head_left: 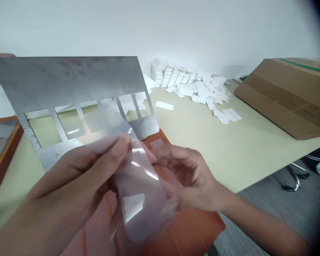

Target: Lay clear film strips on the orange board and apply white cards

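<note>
A clear, glossy plastic film (146,199) is held up in front of me, its upper end blurred and its lower end curved. My left hand (93,174) pinches it near the middle, with the thumb on top. My right hand (189,174) has curled fingers at the film's right edge, and its thumb tip shows blurred against the film. Below both hands lies an orange-brown base board (192,231) with shallow recesses. A grey metal plate (77,78) with a row of rectangular windows stands tilted up at the board's back edge.
On the pale table (192,142), a heap of small white cards (202,89) lies against the wall beside stacked ones (173,73). A cardboard box (288,96) stands at the right. Another orange-framed board (5,153) is at the left edge. A chair foot (293,181) shows below the table.
</note>
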`<move>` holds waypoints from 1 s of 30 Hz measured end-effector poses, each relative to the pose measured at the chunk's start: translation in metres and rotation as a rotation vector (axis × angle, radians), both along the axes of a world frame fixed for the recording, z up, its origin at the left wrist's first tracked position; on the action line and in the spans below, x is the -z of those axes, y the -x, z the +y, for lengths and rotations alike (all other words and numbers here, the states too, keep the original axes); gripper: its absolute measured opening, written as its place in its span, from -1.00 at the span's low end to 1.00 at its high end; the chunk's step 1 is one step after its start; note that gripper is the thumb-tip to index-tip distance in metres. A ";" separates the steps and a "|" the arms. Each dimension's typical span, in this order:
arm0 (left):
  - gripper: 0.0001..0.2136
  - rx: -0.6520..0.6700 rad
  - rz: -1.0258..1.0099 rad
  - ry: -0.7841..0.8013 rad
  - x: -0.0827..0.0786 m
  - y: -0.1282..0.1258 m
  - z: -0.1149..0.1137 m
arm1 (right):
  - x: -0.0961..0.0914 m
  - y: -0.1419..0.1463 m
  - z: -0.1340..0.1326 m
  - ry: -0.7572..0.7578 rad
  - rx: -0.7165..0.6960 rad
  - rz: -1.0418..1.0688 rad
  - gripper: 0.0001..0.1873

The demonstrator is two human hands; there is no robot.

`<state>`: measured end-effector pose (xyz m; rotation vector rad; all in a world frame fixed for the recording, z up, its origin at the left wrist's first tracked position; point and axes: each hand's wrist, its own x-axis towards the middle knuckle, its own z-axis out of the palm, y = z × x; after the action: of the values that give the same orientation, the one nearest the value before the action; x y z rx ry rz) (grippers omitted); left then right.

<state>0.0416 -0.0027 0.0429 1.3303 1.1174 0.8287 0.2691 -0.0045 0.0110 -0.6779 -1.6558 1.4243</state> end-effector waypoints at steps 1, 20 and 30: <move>-0.62 0.019 -0.011 0.002 -0.006 -0.006 0.000 | -0.002 0.005 -0.008 0.096 0.008 0.052 -0.62; -0.69 0.217 0.315 -0.190 0.026 -0.034 0.028 | 0.014 -0.009 -0.095 0.386 0.230 -0.244 -0.65; -0.75 0.227 0.469 -0.142 0.051 -0.035 0.045 | 0.009 -0.021 -0.117 0.182 0.299 -0.498 -0.45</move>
<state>0.0764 0.0420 -0.0078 1.7927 1.2489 0.4431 0.2900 -0.1216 0.0022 -1.4128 -1.7042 1.2592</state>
